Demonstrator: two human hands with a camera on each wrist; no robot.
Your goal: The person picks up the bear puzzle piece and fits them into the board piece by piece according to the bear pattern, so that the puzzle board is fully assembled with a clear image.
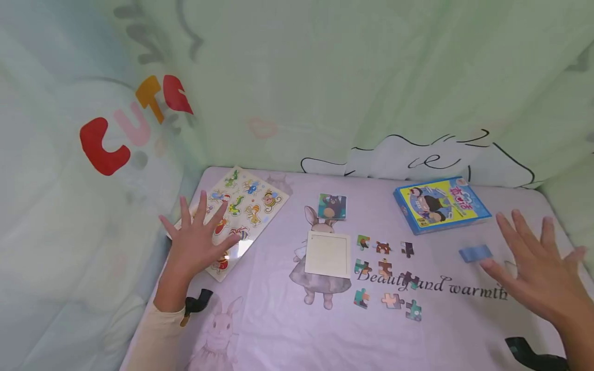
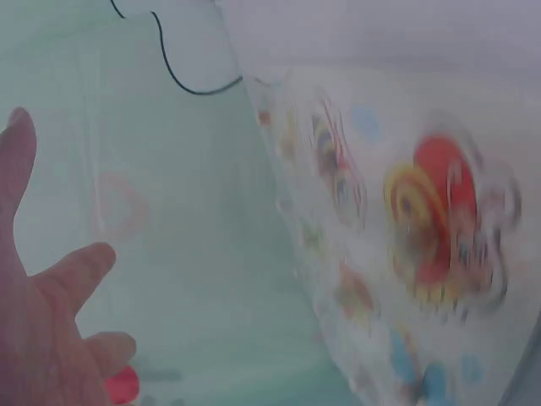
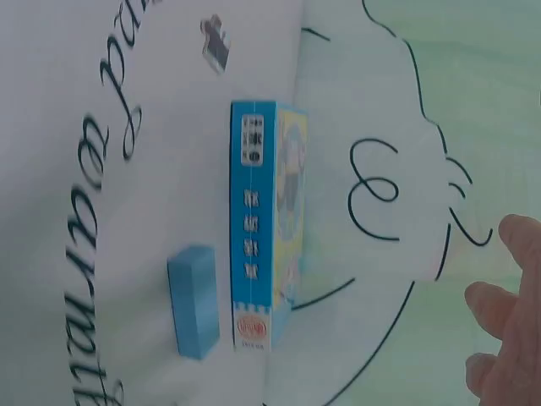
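My left hand (image 1: 194, 245) is spread with fingers apart above a board of cartoon insects and animals (image 1: 252, 214), holding nothing. In the left wrist view that board (image 2: 439, 220) looks blurred beside the fingers. On the right, my right hand (image 1: 538, 265) is also spread and holds nothing, nearest to a small blue block (image 1: 475, 253). Between the hands lies a square cream puzzle frame (image 1: 327, 255). Several loose jigsaw pieces (image 1: 385, 268) sit in rows to its right. Behind the frame is a square bear picture card (image 1: 332, 206).
A blue and yellow box (image 1: 443, 204) lies at the back right, behind the blue block; its blue side (image 3: 254, 211) faces the right wrist camera. The pale printed tablecloth (image 1: 287, 330) covers the table. Green-white curtains (image 1: 297, 87) hang at the back and sides.
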